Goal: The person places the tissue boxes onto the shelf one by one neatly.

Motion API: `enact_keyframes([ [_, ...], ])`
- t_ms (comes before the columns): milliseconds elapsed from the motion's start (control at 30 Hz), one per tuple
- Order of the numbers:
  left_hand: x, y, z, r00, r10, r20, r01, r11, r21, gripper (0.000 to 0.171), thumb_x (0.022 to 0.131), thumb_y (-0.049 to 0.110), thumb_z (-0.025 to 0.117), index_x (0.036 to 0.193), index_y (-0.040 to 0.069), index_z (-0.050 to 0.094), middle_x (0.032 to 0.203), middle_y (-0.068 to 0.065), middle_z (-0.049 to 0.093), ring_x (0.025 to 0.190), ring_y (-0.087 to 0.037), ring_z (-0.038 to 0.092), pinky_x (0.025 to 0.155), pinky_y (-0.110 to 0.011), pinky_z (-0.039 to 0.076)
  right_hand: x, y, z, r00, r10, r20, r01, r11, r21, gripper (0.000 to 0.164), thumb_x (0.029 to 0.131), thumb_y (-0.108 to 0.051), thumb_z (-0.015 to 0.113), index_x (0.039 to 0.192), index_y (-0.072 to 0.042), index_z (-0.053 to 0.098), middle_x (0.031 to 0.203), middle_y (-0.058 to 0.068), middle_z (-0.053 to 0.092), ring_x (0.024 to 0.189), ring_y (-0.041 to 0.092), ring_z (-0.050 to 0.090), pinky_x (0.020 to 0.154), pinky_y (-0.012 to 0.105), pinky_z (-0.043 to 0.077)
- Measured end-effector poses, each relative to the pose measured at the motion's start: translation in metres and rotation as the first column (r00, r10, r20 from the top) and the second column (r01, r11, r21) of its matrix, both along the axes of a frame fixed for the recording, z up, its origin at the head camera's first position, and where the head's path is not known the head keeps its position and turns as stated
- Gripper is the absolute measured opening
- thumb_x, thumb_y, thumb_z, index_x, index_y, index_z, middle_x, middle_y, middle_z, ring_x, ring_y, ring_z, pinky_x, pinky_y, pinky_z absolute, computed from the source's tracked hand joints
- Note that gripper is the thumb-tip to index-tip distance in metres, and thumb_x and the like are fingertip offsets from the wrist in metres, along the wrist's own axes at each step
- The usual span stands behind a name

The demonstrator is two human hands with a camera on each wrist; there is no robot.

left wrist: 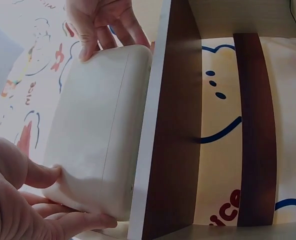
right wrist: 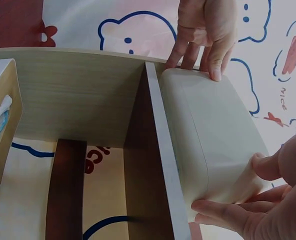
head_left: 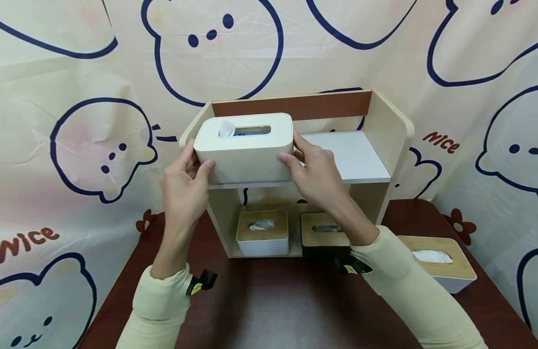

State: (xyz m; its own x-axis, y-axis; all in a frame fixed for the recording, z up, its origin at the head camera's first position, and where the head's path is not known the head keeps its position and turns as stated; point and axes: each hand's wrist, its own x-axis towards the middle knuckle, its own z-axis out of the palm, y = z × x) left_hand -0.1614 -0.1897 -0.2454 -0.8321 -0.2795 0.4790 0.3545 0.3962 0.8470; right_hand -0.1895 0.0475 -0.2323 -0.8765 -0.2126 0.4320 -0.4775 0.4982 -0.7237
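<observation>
We take this for a small booth or corner dressed for recording; whether it is inside a home or an office, we cannot tell. Printed sheeting (head_left: pixel 33 184), creased and faintly shiny, surrounds the far, left and right edges of the dark brown table (head_left: pixel 269 300), and on it we see blue-outlined cartoon bears, red-brown flowers and the word "Nice". We find household goods: a light wooden shelf unit (head_left: pixel 387 116) towards the far edge, with a cream tissue box (head_left: pixel 251 165) at its upper level, and a wood-topped box (head_left: pixel 445 271) by the right edge. Black wrist bands (head_left: pixel 202 282) also suggest recording to us.
</observation>
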Motion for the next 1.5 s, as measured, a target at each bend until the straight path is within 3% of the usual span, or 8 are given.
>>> enact_keyframes([
  [333,-0.011,0.007,-0.005,1.000,-0.008,0.004,0.008,0.999,-0.043,0.059,0.108,0.003,0.061,0.164,0.010,0.044,0.164,-0.012,0.048,0.148,-0.024,0.051,0.116,-0.048,0.047,-0.008,0.002,-0.002,0.998,-0.034,0.050,0.034,0.999,0.000,0.066,0.111,-0.027,0.061,0.168,-0.010,0.033,0.168,0.013,0.045,0.145,0.034,0.057,0.113,0.049,0.053],
  [900,-0.013,0.013,-0.009,0.999,0.032,0.025,-0.029,0.994,-0.109,0.061,0.108,0.007,0.064,0.165,0.013,0.043,0.166,-0.010,0.048,0.147,-0.025,0.052,0.114,-0.050,0.049,-0.012,0.004,-0.006,0.994,-0.058,0.095,0.058,0.998,0.009,0.068,0.112,-0.034,0.058,0.170,-0.012,0.030,0.170,0.013,0.041,0.146,0.034,0.057,0.113,0.049,0.054],
  [1067,-0.012,0.013,-0.008,0.998,0.022,0.058,-0.016,0.995,-0.103,0.070,0.107,0.012,0.068,0.169,0.015,0.035,0.169,-0.007,0.042,0.151,-0.023,0.047,0.117,-0.046,0.047,-0.012,0.006,-0.006,0.993,-0.056,0.099,0.055,0.998,0.016,0.069,0.112,-0.034,0.059,0.170,-0.012,0.029,0.171,0.013,0.040,0.147,0.034,0.055,0.112,0.049,0.054],
  [1167,-0.007,0.013,-0.009,0.997,0.011,0.076,-0.003,0.994,-0.105,0.079,0.106,0.018,0.069,0.172,0.017,0.026,0.172,-0.005,0.035,0.155,-0.020,0.042,0.120,-0.044,0.045,-0.009,0.008,-0.008,0.994,-0.042,0.103,0.041,0.999,0.012,0.071,0.111,-0.035,0.061,0.171,-0.013,0.029,0.173,0.010,0.038,0.150,0.034,0.052,0.113,0.050,0.053],
  [1267,0.002,0.013,-0.013,0.999,-0.002,0.050,0.008,0.992,-0.122,0.083,0.106,0.019,0.070,0.173,0.015,0.020,0.174,-0.003,0.029,0.158,-0.017,0.036,0.122,-0.045,0.043,-0.003,0.015,-0.011,0.993,-0.026,0.112,0.026,1.000,-0.002,0.073,0.110,-0.036,0.063,0.171,-0.014,0.030,0.175,0.006,0.035,0.152,0.032,0.049,0.112,0.049,0.053],
  [1500,0.028,0.018,-0.029,0.999,0.002,-0.049,-0.011,0.986,-0.167,0.083,0.103,0.013,0.074,0.171,0.009,0.026,0.174,-0.002,0.032,0.160,-0.019,0.035,0.122,-0.058,0.041,0.021,0.037,-0.026,0.994,0.001,0.105,0.002,1.000,-0.026,0.074,0.107,-0.037,0.068,0.170,-0.016,0.034,0.173,0.006,0.039,0.149,0.030,0.055,0.109,0.047,0.056],
])
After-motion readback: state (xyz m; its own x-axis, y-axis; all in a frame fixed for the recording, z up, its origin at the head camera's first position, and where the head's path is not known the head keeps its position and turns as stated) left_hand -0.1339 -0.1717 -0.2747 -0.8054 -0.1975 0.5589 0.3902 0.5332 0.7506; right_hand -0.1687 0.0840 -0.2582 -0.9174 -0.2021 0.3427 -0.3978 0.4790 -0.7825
